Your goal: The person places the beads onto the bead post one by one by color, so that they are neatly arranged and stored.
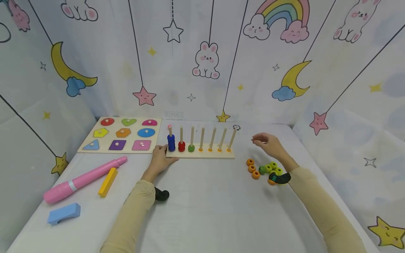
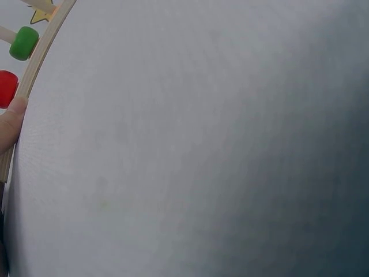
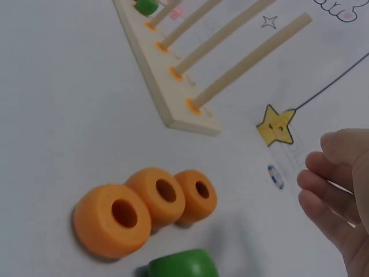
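Head view shows a peg board (image 1: 200, 154) lying on the white table (image 1: 205, 203), and everything else is placed from it. The left hand (image 1: 162, 159) rests flat at the board's near left corner, fingers straight, a fingertip touching the wooden edge. On the board's leftmost peg sits a stack of blue rings (image 1: 171, 142), on the next a red ring (image 1: 181, 146), on the third a green ring (image 1: 191, 148); the other four pegs stand bare.

To the right of the board, the right hand (image 1: 269, 143) hovers above the table, fingers loosely curled and holding nothing. Nearer the person than that hand, well right of the board, lie three orange rings (image 3: 147, 205) touching in a row, with yellow-green rings (image 1: 272, 167) just beside them.

Left of the board lies a shape puzzle (image 1: 121, 135), and nearer the person a pink marker (image 1: 84, 180), a yellow block (image 1: 108, 182) and a blue block (image 1: 64, 213).
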`<move>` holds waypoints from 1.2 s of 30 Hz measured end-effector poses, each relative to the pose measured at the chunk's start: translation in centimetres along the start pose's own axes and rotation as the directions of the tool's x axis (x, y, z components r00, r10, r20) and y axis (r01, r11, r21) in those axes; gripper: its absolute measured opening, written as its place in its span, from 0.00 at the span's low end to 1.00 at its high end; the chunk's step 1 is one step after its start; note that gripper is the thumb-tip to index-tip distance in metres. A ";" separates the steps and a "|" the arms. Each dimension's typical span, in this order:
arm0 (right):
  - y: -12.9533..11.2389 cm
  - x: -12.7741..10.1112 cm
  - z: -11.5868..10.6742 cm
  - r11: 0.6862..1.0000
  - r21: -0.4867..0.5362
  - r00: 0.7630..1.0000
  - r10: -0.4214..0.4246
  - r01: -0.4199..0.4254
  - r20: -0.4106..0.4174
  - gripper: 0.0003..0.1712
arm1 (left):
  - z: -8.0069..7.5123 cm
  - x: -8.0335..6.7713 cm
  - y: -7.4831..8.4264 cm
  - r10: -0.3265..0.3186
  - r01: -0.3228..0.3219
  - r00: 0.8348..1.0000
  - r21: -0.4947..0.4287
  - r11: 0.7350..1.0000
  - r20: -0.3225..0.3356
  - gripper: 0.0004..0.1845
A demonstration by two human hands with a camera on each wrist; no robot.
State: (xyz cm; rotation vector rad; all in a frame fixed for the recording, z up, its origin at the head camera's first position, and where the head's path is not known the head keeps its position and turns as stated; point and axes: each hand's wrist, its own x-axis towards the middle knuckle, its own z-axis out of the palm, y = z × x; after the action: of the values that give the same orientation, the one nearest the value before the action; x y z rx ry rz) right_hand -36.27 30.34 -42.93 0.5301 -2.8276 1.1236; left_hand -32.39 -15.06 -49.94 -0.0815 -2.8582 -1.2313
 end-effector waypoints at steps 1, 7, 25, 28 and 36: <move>0.4 -0.5 0.0 1.000 -0.003 1.000 -0.002 0.002 0.013 0.18 | 0.0 0.0 0.0 0.001 -0.001 1.000 0.000 1.000 0.000 0.47; 1.8 -2.8 0.1 0.999 -0.020 0.997 -0.029 0.031 0.069 0.15 | -0.2 0.2 0.0 0.021 -0.021 1.000 0.016 1.000 -0.005 0.46; 2.4 -6.1 0.2 0.992 -0.115 0.962 -0.027 0.061 0.271 0.18 | -0.1 0.2 -0.2 0.041 -0.041 0.999 0.029 0.999 -0.016 0.45; 2.7 -6.5 0.5 0.986 -0.148 0.965 -0.039 0.079 0.258 0.17 | 0.0 0.1 -0.2 0.036 -0.036 0.999 0.016 0.999 -0.015 0.45; 2.8 -6.4 0.7 0.990 -0.118 0.980 -0.058 0.082 0.192 0.16 | 0.0 -0.1 -0.1 0.039 -0.039 0.999 0.022 0.999 0.000 0.46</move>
State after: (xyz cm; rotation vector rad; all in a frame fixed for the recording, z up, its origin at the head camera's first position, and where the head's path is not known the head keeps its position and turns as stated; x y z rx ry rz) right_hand -31.16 33.62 -46.40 0.7572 -2.9851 0.9209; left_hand -32.30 -15.15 -50.05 -0.1360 -2.8546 -1.1926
